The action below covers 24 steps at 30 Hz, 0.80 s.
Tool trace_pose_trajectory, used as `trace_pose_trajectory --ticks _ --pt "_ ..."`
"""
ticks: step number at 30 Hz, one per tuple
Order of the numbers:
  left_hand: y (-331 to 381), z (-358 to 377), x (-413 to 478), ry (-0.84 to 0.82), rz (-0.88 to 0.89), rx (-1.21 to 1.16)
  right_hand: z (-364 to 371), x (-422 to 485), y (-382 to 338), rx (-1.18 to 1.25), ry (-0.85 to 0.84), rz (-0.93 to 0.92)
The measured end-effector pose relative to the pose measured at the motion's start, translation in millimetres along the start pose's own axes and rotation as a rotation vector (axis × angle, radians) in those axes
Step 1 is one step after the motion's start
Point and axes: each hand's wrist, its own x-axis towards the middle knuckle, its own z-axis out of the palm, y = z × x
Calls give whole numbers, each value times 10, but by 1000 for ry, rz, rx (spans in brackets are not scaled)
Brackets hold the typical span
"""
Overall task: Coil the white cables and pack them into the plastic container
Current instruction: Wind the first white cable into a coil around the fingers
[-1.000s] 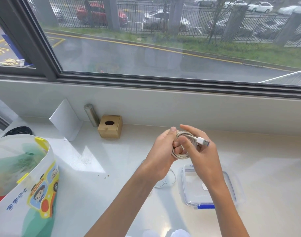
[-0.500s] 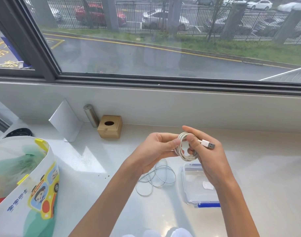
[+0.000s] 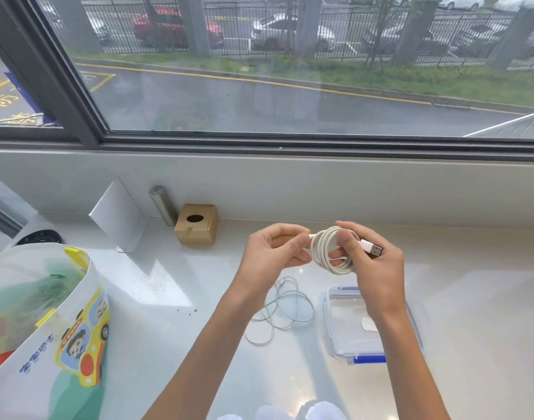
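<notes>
A thick white cable (image 3: 326, 253) is wound into a small coil, held above the sill. My right hand (image 3: 374, 268) grips the coil with thumb in front, and the USB plug (image 3: 373, 248) sticks out to the right. My left hand (image 3: 274, 253) pinches the cable's other end at the coil's left side. Below lies a second, thinner white cable (image 3: 285, 310) in loose loops on the sill. Right of it sits the clear plastic container (image 3: 335, 328) with blue clips, open, partly hidden by my right forearm.
A printed plastic bag (image 3: 47, 328) stands at the left. At the back wall are a wooden block with a hole (image 3: 196, 224), a metal cylinder (image 3: 162, 204) and a leaning white card (image 3: 117, 215). A black round object (image 3: 38, 237) lies far left.
My left hand has drawn away to the left of the coil, now pinching only the cable's end. The coil has turned to face me more, and the loose cable below has come into sight.
</notes>
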Motion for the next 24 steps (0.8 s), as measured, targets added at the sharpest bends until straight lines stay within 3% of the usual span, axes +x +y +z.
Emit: trace_pose_trajectory --ticks 6,13,17,21,24 --pt "-50 98 -20 128 1 -97 -109 -34 7 -4 -92 55" --pt "-215 379 -233 17 -80 -59 -170 -93 127 -119 106 -36" --pt "-313 482 -227 62 -125 -123 -287 -159 226 7 55 173" --pt "-525 604 -176 126 -132 31 -614 -205 315 93 -122 409" --pt "-737 778 -118 187 -86 186 -891 -196 377 39 -162 448"
